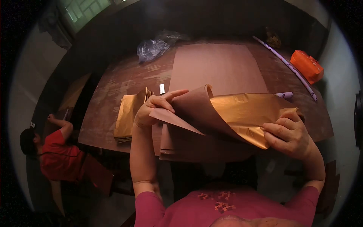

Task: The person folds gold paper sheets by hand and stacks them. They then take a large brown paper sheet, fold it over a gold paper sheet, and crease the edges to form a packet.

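A large sheet with a brown side (196, 109) and a shiny gold side is curled over above the table's front edge. My left hand (155, 108) pinches the sheet's brown left part, near a pointed flap. On the right, my right hand (289, 134) grips the crumpled gold part (245, 113), fingers wrapped round its edge. Beneath lie more brown sheets (170, 147) at the front edge, and a wide brown sheet (219, 66) stretches toward the back. A stack of folded gold paper (126, 117) stands left of my left hand.
The wooden table (102, 109) holds a clear plastic bag (153, 49), a small white object (162, 89), a long purple patterned roll (287, 64), a shorter purple roll (284, 95) and an orange packet (307, 67). Another person in red (62, 157) sits at far left.
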Available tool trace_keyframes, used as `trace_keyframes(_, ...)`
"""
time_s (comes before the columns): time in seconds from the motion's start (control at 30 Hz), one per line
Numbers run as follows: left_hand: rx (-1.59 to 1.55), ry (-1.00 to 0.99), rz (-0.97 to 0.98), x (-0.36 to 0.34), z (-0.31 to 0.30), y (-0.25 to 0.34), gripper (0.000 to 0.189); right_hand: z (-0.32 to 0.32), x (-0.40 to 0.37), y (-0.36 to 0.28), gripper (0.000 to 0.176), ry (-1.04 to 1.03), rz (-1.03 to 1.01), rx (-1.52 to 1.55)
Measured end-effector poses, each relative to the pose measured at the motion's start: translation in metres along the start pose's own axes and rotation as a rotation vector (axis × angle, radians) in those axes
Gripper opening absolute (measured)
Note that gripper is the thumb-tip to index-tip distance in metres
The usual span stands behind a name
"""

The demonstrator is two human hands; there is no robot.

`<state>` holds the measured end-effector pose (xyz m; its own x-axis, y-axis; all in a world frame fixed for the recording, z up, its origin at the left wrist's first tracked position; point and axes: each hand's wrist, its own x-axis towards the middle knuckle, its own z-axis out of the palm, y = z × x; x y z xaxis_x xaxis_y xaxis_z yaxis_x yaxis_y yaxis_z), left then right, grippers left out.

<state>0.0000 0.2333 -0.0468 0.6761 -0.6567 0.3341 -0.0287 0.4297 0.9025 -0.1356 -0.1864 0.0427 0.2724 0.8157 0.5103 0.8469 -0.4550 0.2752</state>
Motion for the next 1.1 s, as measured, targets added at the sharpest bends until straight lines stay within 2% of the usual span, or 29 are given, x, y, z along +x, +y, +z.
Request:
trace_keyframes(0.07, 0.117, -0.007, 0.157, -0.002, 0.007, 0.005, 0.026, 0.001, -0.002, 0.004, 0.020, 0.026, 0.003, -0.016)
trace_keyframes(0.1, 0.079, -0.009, 0.203, -0.003, 0.012, 0.006, 0.031, 0.000, -0.003, 0.006, 0.019, 0.023, 0.017, -0.031)
trace_keyframes(0.2, 0.183, 0.037, 0.229, -0.017, 0.011, 0.019, 0.033, -0.003, -0.007, 0.011, 0.020, 0.029, 0.047, -0.054)
trace_keyframes(0.33, 0.179, 0.130, 0.361, -0.015, 0.038, 0.018, 0.022, 0.003, -0.019, 0.020, 0.022, 0.076, 0.080, -0.043)
trace_keyframes(0.57, 0.422, 0.171, 0.350, -0.021, 0.055, 0.020, 0.007, 0.003, -0.026, 0.025, 0.022, 0.036, 0.159, -0.005)
trace_keyframes(0.77, 0.497, 0.322, 0.334, -0.017, 0.070, 0.010, 0.002, 0.005, -0.044, 0.030, 0.027, -0.163, 0.323, 0.062)
trace_keyframes(0.83, 0.508, 0.375, 0.284, -0.015, 0.078, 0.009, 0.002, 0.003, -0.045, 0.033, 0.029, -0.422, 0.421, 0.121)
trace_keyframes(0.87, 0.518, 0.429, 0.230, -0.014, 0.082, 0.009, 0.002, 0.002, -0.043, 0.033, 0.029, -0.423, 0.424, 0.114)
trace_keyframes(0.93, 0.571, 0.439, 0.232, -0.007, 0.086, 0.006, 0.002, 0.001, -0.030, 0.033, 0.036, -0.266, 0.427, 0.440)
trace_keyframes(1.0, 0.618, 0.448, 0.228, -0.002, 0.091, 0.003, 0.002, 0.001, -0.005, 0.028, 0.040, -0.174, 0.650, 0.791)
trace_keyframes(1.03, 0.661, 0.471, 0.197, 0.001, 0.093, 0.001, 0.002, 0.008, 0.006, 0.028, 0.041, -0.103, 0.654, 0.823)
trace_keyframes(1.1, 0.699, 0.484, 0.164, 0.007, 0.100, -0.001, 0.002, 0.019, 0.034, 0.028, 0.043, -0.071, 0.520, 0.729)
